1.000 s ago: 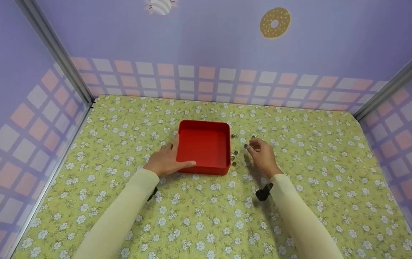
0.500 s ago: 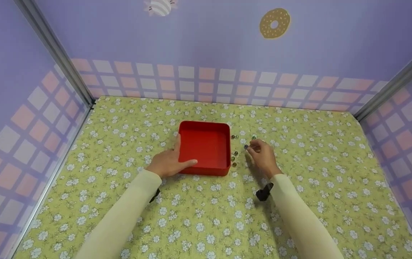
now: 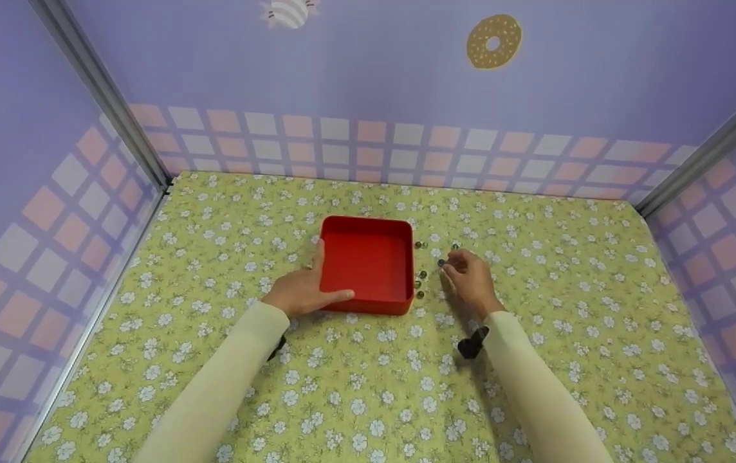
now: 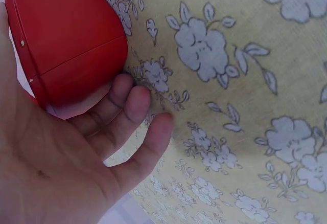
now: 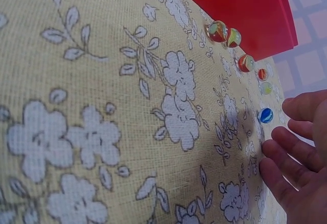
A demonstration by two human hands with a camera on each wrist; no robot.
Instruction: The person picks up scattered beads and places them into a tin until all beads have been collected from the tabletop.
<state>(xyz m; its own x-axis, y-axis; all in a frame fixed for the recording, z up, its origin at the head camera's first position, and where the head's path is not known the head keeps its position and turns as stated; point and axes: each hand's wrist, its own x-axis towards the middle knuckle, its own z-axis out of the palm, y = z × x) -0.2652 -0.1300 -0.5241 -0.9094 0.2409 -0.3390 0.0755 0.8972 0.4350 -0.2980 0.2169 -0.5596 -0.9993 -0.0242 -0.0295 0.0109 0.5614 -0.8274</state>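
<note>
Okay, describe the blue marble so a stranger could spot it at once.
In the head view, find the red box. Five glass marbles lie close on its right, and the blue marble is a little farther right. In the right wrist view, it alone shows deep blue, with a pale swirl.
</note>
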